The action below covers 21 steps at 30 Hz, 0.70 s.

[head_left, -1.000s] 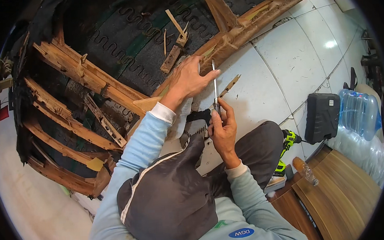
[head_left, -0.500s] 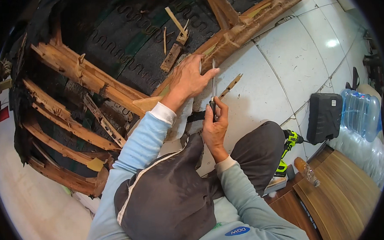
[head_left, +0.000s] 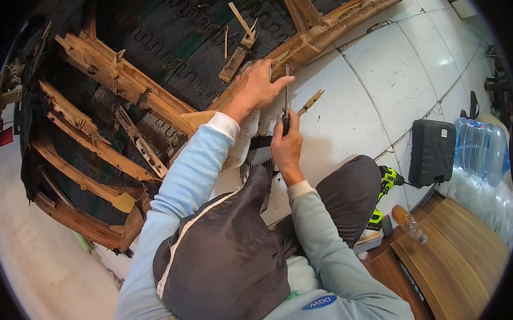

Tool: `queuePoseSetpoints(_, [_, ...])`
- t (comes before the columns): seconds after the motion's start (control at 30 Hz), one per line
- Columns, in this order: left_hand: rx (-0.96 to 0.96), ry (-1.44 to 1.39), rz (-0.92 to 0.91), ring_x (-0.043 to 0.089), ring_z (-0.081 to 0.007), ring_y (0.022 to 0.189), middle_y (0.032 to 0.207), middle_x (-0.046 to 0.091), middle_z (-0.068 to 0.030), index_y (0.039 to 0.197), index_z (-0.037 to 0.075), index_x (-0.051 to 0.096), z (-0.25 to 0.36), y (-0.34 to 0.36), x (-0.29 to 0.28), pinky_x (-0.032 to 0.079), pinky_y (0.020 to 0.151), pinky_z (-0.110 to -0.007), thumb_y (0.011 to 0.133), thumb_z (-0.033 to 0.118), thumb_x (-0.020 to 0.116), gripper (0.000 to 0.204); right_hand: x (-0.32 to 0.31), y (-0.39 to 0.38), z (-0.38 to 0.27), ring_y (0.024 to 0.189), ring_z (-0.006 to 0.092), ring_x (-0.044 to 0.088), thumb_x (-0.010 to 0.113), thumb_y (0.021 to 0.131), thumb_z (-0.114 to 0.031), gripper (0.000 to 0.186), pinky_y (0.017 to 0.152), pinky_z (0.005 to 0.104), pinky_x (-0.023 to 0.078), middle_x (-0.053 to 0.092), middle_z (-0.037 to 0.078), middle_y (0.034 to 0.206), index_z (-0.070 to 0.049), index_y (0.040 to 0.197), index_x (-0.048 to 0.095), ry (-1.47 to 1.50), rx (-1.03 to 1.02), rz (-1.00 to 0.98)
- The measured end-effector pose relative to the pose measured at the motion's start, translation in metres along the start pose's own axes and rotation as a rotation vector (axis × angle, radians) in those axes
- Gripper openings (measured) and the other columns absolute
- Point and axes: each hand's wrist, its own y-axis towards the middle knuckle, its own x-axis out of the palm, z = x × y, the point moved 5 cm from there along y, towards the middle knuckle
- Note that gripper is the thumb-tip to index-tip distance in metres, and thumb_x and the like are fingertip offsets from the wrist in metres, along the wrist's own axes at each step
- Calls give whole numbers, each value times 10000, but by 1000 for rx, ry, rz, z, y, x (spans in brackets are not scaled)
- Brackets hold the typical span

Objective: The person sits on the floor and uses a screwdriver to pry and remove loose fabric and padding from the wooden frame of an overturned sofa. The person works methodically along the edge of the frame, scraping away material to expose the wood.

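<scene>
My left hand [head_left: 256, 90] lies on the near rail of a worn wooden furniture frame [head_left: 314, 46], fingers over the wood and thumb stretched out to the right. Some of its fingertips are hidden. Closed round the dark handle of a screwdriver [head_left: 286, 123], my right hand [head_left: 288, 150] is just below the left one. The screwdriver's metal shaft points away from me, passing beside the left thumb, its tip close to the rail. Whether the tip touches the wood I cannot tell. A splintered wood strip [head_left: 311, 101] lies on the floor right of the shaft.
Broken wood pieces [head_left: 238, 60] lie on the frame's black fabric among wavy springs. Further slats [head_left: 95, 147] curve at the left. To the right are a green drill [head_left: 388, 183], a black case [head_left: 432, 152], blue plastic bottles [head_left: 479, 150] and wooden boards [head_left: 455, 254] on white tiles.
My right hand has moved slightly away from me with the screwdriver. The left hand and the left part of the frame appear a little higher in the picture.
</scene>
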Motion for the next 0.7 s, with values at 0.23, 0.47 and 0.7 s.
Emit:
queuePoseSetpoints(0.23, [17,-5,37,600,-459,1408,1492,631,-324,1494,-93,585,-2,0,-5,494,1175,-501,992,720,692,961,9,2,18,847,361,751,636,1108,-129,243,742,455,574,738,206,1007,-65,1340,607,227,263,-170])
queuePoseSetpoints(0.47, [-19,45,34,618,-448,1391,1480,646,-309,1484,-70,606,5,-3,-3,506,1163,-487,987,712,705,931,9,8,20,744,452,739,670,1091,-164,310,671,497,586,743,252,960,-93,1378,577,-194,-1,81])
queuePoseSetpoints(0.7, [-18,0,55,612,-451,1392,1463,649,-311,1469,-81,610,-5,-2,1,501,1154,-508,992,712,702,930,12,11,20,688,405,728,678,1085,-186,223,638,474,582,746,222,939,-86,1273,615,-98,71,-9])
